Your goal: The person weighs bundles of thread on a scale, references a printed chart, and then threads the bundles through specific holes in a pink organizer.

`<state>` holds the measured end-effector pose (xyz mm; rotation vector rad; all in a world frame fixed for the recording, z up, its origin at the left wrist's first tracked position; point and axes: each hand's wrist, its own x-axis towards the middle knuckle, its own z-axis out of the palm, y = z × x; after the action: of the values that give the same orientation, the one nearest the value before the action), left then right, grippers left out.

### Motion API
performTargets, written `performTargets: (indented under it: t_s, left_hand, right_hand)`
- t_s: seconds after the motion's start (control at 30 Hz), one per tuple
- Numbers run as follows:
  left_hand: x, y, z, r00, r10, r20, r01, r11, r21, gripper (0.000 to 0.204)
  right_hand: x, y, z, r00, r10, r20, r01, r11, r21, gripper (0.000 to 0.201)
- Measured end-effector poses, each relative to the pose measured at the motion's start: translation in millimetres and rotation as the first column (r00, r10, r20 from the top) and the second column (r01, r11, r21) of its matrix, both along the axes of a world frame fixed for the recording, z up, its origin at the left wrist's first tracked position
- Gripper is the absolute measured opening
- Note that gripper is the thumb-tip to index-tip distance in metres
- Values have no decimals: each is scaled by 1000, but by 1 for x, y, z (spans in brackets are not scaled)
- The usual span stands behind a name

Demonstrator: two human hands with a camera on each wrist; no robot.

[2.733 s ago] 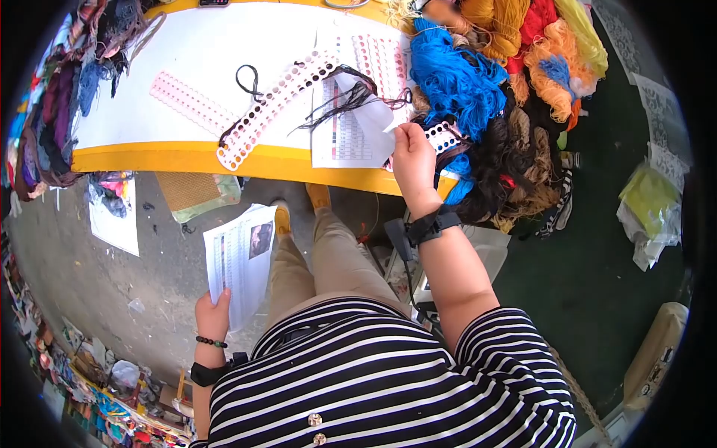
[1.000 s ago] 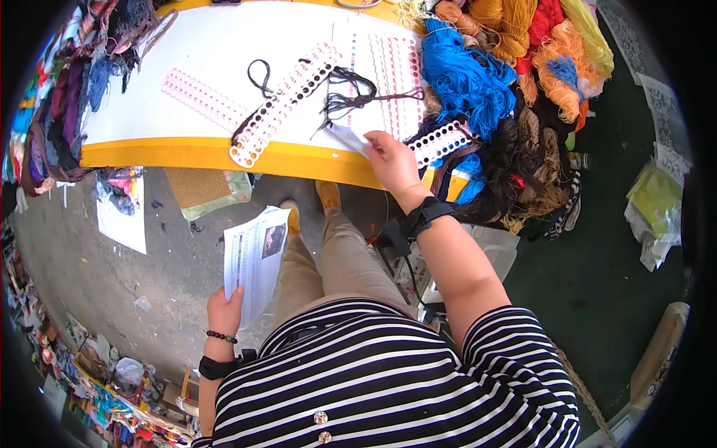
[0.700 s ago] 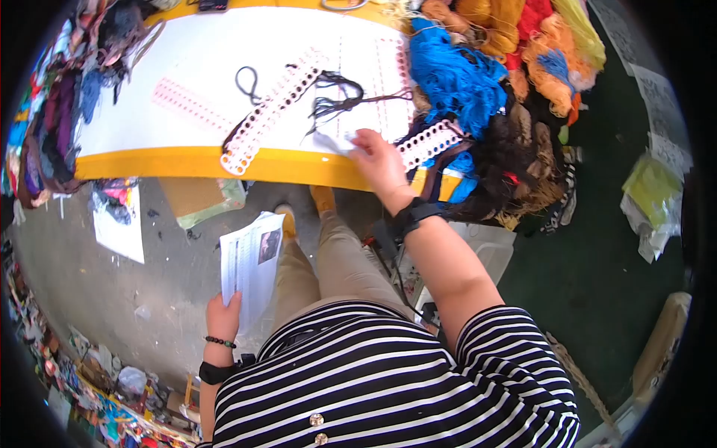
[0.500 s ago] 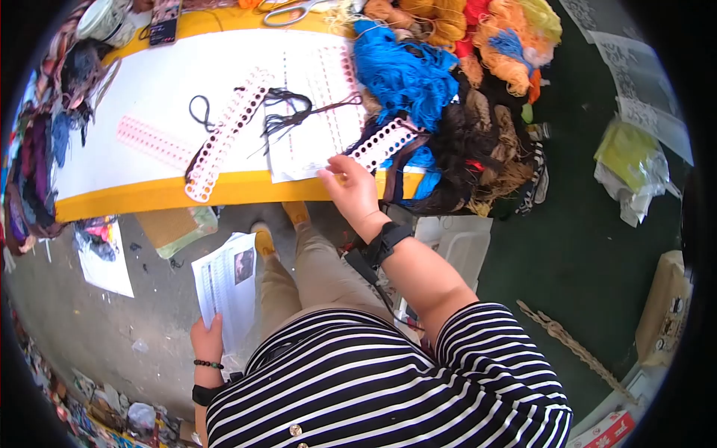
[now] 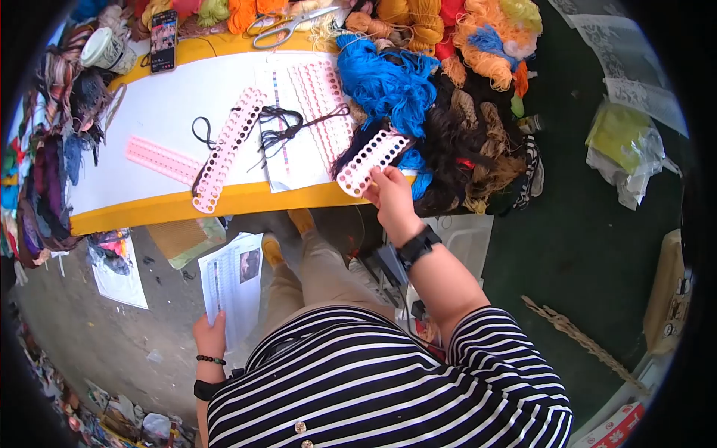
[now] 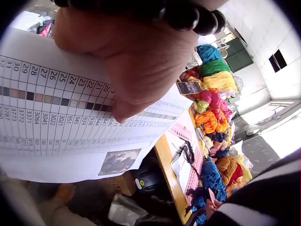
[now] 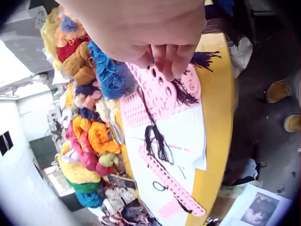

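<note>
My left hand [image 5: 210,336] holds a printed thread chart sheet [image 5: 231,280] low beside the legs. Its thumb lies over the numbered colour grid in the left wrist view, where a small dark picture also shows on the sheet. At the table's front edge my right hand [image 5: 394,200] pinches the end of a pink punched thread card [image 5: 357,172] with dark threads in its holes. A second chart sheet [image 5: 284,178] lies to the left, with a knotted black thread bundle [image 5: 280,136] on it. Another pink card [image 5: 224,160] with black thread rests slantwise further left.
Blue yarn [image 5: 388,78] and dark skeins [image 5: 441,149] crowd the table's right end. Scissors [image 5: 284,31], a phone [image 5: 163,41] and a white tub [image 5: 107,51] stand or lie along the back. More skeins hang at the left.
My right hand has let go of the chart sheet, which now lies flat, and taken hold of the punched card at the right. My left hand still holds its sheet. The head view has shifted.
</note>
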<state>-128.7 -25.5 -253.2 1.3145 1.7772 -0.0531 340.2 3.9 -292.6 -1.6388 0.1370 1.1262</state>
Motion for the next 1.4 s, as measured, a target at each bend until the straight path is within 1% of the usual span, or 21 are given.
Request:
performTargets:
  t_s: [0.07,0.17,0.27,0.33,0.47,0.5,0.57,0.6,0.63,0.67,0.73,0.8,0.87,0.93,1.0,1.07,1.13,1.2,1.27,1.3,1.4]
  left_hand:
    - [0,4,3,996,-69,-59,71,997,33,32]
    - [-2,7,1,987,-139,-80,145,987,71,33]
    - [2,12,5,995,-86,53,84,996,35,32]
    - [7,18,19,988,-149,-35,150,988,31,31]
    - [2,23,20,978,-153,-142,154,988,-4,32]
    - [1,21,20,975,-161,-155,161,987,-12,32]
    - [3,18,30,988,-82,-128,85,996,18,33]
    - [1,19,33,993,-39,-112,44,998,35,33]
    - [-4,15,31,993,-14,-115,18,999,35,34]
    - [-11,7,27,993,11,-119,-7,999,35,34]
    - [-22,-5,22,992,80,-100,-75,996,52,34]
    - [-31,-17,16,984,169,-52,-165,983,81,35]
    - [-38,-28,17,962,263,-69,-256,962,99,37]
    - [-45,-41,20,937,333,-108,-322,941,103,37]
    - [-49,-53,28,909,395,-131,-384,917,107,37]
    - [-56,-72,26,891,428,-151,-416,903,107,35]
    - [-62,-89,20,853,519,-55,-506,848,156,33]
    - [-67,-100,10,807,590,-13,-582,801,141,29]
    - [-74,-106,-3,765,642,44,-643,758,110,32]
    - [-75,-102,-5,783,620,44,-621,778,93,32]
    - [-76,-86,-1,827,561,22,-561,825,61,33]
  right_hand:
    - [-2,-9,30,998,34,-55,-33,999,14,7]
    - [-2,-22,46,998,29,-58,-27,999,47,8]
    - [-4,-28,39,999,35,11,-37,989,142,8]
    - [-3,-24,38,997,62,48,-68,988,140,9]
    - [-7,-14,44,982,190,1,-187,970,-155,20]
    - [-19,-12,43,967,198,160,-152,953,-261,35]
    - [-17,-30,-13,755,405,515,-271,909,-318,43]
    - [-17,-29,-34,583,476,658,-317,879,-356,48]
    - [-38,-11,-11,321,510,798,-385,840,-383,50]
    - [-59,13,12,258,514,818,-524,786,-328,44]
    - [-97,60,11,403,656,638,-763,625,-162,36]
    - [-145,114,19,326,668,669,-867,493,-71,34]
    - [-186,164,-3,68,569,819,-929,336,-156,39]
    - [-227,212,5,-82,674,734,-908,252,-333,40]
    - [-258,239,-20,-93,589,803,-904,287,-316,41]
    - [-284,252,-31,-172,626,761,-875,258,-410,44]
    - [-304,241,-36,-173,595,785,-898,232,-374,50]
    - [-312,213,-37,-263,487,833,-855,282,-435,59]
    - [-301,186,-28,-215,587,780,-779,378,-500,62]
    - [-294,177,-23,-177,628,758,-742,421,-522,64]
    - [-266,157,-36,-103,735,670,-689,433,-581,67]
